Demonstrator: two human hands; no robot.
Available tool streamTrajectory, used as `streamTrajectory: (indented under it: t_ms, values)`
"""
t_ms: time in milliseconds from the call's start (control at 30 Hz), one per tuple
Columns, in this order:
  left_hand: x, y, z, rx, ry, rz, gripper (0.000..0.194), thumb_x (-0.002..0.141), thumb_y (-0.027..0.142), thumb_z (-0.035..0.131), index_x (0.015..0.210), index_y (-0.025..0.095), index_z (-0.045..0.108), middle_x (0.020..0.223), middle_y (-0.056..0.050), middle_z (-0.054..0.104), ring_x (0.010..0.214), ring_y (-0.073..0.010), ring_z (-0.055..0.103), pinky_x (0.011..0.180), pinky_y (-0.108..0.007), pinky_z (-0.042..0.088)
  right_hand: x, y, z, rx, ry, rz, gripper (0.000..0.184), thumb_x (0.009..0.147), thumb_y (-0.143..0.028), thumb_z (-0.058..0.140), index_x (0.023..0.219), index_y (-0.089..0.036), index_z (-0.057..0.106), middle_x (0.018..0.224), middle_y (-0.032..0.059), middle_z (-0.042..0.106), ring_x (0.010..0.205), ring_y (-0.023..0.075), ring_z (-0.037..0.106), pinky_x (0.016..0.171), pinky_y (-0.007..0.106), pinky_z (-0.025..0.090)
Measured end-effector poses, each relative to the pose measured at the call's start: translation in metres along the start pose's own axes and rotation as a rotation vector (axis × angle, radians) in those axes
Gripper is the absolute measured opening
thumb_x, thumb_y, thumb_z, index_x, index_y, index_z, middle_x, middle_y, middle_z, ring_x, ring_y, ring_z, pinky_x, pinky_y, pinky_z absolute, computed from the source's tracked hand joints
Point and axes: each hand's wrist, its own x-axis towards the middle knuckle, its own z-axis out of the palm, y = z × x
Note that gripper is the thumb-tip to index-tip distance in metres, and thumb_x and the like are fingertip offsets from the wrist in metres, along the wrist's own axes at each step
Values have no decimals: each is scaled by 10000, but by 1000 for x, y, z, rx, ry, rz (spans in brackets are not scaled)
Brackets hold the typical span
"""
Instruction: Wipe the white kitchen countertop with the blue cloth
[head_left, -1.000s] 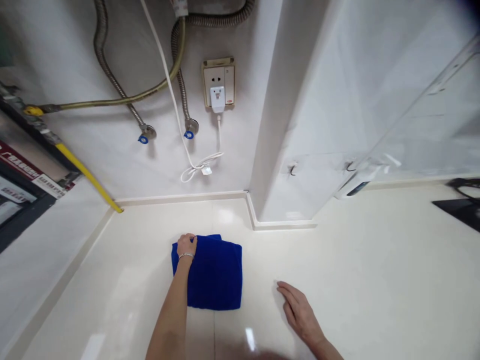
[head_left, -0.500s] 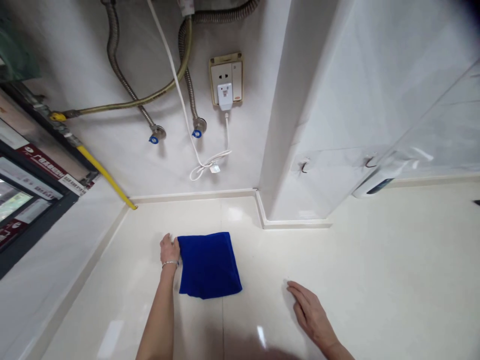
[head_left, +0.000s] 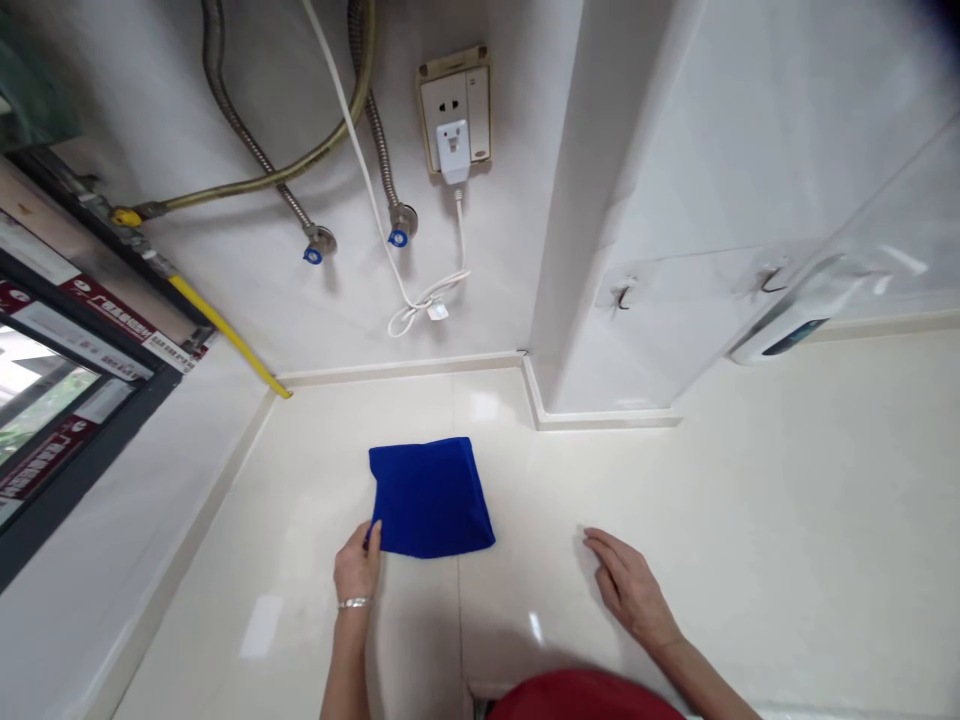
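A folded blue cloth [head_left: 433,500] lies flat on the glossy cream counter [head_left: 750,520]. My left hand [head_left: 358,565], with a silver bracelet at the wrist, pinches the cloth's near left corner between thumb and fingers. To the right of the cloth and apart from it, my right hand [head_left: 630,590] rests over the counter. Its fingers are stretched out and it holds nothing.
A raised lip runs along the back wall, and a boxed-in pillar [head_left: 577,250] juts out. On the wall are a plugged socket [head_left: 454,120], a white cord [head_left: 367,190], metal hoses and a yellow pipe [head_left: 232,340]. A window [head_left: 45,390] is at left; a white device [head_left: 795,315] hangs at right.
My left hand has moved from the cloth's far left corner toward me, to its near left corner, and now grips it. The view has shifted a little. My right hand stays beside the cloth.
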Motion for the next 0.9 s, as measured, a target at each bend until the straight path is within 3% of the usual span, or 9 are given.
streamTrajectory:
  t_ms: [67, 167, 233, 367, 533, 633, 700, 800, 900]
  values:
    - [-1, -16, -13, -55, 5, -37, 370, 972, 458, 436, 1174, 259, 673, 944, -46, 745, 870, -196, 706, 865, -325, 545, 0, 0, 0, -1, 5, -4, 423, 938, -142, 428, 1345, -204, 523, 1364, 106, 596, 1246, 237, 575, 1027, 457, 518]
    - [-6, -35, -21, -34, 122, -104, 427, 936, 439, 487, 1283, 224, 612, 1266, -116, 668, 1108, -262, 663, 975, -406, 539, 1, -1, 2, -8, 25, -14, 423, 936, -134, 432, 1344, -200, 525, 1364, 106, 596, 1245, 234, 573, 1029, 448, 516]
    - [-6, -34, -14, -23, 212, -43, 490, 929, 418, 474, 1349, 177, 555, 1391, -162, 582, 1259, -289, 582, 1079, -441, 494, 2, -2, 3, -11, 33, -21, 424, 935, -132, 439, 1345, -194, 527, 1364, 106, 598, 1252, 231, 568, 1033, 439, 516]
    - [3, 18, 24, -128, 201, 278, 538, 952, 415, 403, 1399, 132, 500, 1450, -184, 543, 1381, -249, 489, 1210, -404, 376, 1, -2, 4, -17, 39, -6, 424, 931, -138, 439, 1338, -199, 542, 1361, 104, 602, 1248, 232, 576, 1030, 437, 525]
    - [9, 100, 85, 138, 166, 135, 690, 939, 479, 418, 1531, 128, 363, 1641, -245, 234, 1535, -457, 100, 1211, -716, 141, -1, 0, 4, -9, 46, -20, 444, 933, -154, 440, 1366, -208, 525, 1367, 106, 599, 1253, 238, 580, 1023, 444, 535]
    - [-8, 118, 111, 213, 95, 277, 758, 916, 503, 447, 1562, 138, 292, 1662, -226, 162, 1527, -484, 17, 1222, -722, 64, -2, 2, 5, -10, 47, -25, 453, 939, -175, 454, 1385, -227, 509, 1380, 96, 592, 1251, 244, 583, 1010, 444, 543]
    - [-24, 122, 121, 175, 27, 450, 794, 882, 565, 492, 1573, 250, 261, 1689, -136, 116, 1519, -493, -38, 1228, -729, 33, -3, 3, 5, -14, 43, -26, 454, 943, -195, 463, 1392, -241, 504, 1389, 87, 588, 1249, 247, 586, 1001, 441, 549]
    - [-39, 129, 126, 91, -104, 639, 810, 841, 652, 515, 1555, 428, 204, 1705, 2, 16, 1485, -541, -117, 1182, -810, -10, -3, 4, 3, -25, 22, -24, 450, 951, -221, 470, 1399, -250, 498, 1397, 80, 587, 1247, 251, 589, 987, 437, 558]
    - [-30, 146, 125, 25, -191, 682, 787, 847, 702, 458, 1549, 451, 205, 1704, 8, 5, 1464, -557, -158, 1159, -835, -46, -4, 4, 1, -40, -7, -5, 449, 954, -228, 466, 1401, -260, 495, 1400, 80, 586, 1246, 262, 592, 977, 447, 567]
